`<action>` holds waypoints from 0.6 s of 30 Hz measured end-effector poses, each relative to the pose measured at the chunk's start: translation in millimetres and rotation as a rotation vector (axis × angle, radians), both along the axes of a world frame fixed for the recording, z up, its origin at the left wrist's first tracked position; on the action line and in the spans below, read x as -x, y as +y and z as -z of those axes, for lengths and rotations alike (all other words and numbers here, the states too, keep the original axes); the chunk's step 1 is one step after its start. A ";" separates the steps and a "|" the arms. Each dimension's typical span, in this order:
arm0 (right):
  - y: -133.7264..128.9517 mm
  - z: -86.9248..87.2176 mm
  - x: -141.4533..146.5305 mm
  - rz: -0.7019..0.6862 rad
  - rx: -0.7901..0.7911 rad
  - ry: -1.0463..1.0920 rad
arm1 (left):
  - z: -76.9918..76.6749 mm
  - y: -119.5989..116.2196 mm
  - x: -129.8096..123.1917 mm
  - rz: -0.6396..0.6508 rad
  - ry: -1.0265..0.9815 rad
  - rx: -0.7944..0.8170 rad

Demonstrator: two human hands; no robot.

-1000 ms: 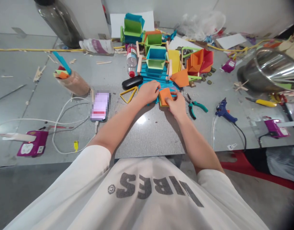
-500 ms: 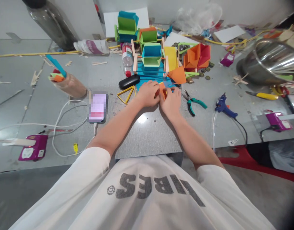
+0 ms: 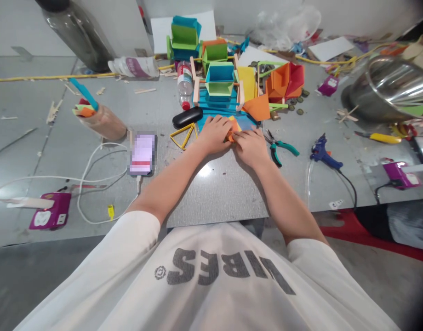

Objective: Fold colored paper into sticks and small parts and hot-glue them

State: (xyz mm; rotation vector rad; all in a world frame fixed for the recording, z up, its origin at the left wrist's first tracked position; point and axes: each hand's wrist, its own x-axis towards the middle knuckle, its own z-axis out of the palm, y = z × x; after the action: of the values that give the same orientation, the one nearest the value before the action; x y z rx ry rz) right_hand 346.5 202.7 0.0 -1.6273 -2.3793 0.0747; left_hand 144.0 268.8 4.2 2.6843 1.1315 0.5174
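Observation:
Between my two hands is a small folded orange paper piece [image 3: 235, 124], with a yellow bit at its far edge. My left hand [image 3: 216, 134] has its fingers curled over the left side of the paper. From the other side, my right hand [image 3: 252, 146] presses its fingers together on the paper's near right part. The fingers cover much of the piece, so its full shape is hidden. Just beyond lies a blue sheet [image 3: 211, 111], under a wooden-stick frame holding a blue and green paper box [image 3: 219, 87]. Pliers with teal handles [image 3: 279, 147] rest right of my right hand.
A black case [image 3: 187, 117] and a yellow stick triangle [image 3: 184, 136] lie left of my hands. A phone [image 3: 143, 154] with a white cable is farther left. A blue glue gun [image 3: 324, 151], a yellow-handled knife [image 3: 384, 137] and a metal pot [image 3: 366, 87] are on the right.
My right hand has shifted slightly right and toward me, its fingers flatter over the orange paper. My left hand stays nearly in place. More of the paper shows between them.

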 end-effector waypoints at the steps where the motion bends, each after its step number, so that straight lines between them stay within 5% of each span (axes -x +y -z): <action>1: 0.3 0.7 -1.6 0.011 -0.009 0.017 | -0.4 -1.0 0.0 0.004 -0.007 0.001; 13: -15.9 -25.1 -40.0 0.259 -0.348 0.405 | 0.2 -2.1 -6.5 0.006 -0.007 0.030; 18: -16.7 -31.1 -38.2 0.260 -0.243 0.717 | -20.6 -14.5 4.0 0.108 -0.281 0.087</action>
State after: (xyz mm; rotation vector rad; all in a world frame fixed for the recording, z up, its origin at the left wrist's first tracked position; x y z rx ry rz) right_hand 384.7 186.1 31.1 -1.4557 -1.5680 0.2585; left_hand 140.0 254.3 24.8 2.4832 0.9056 0.7776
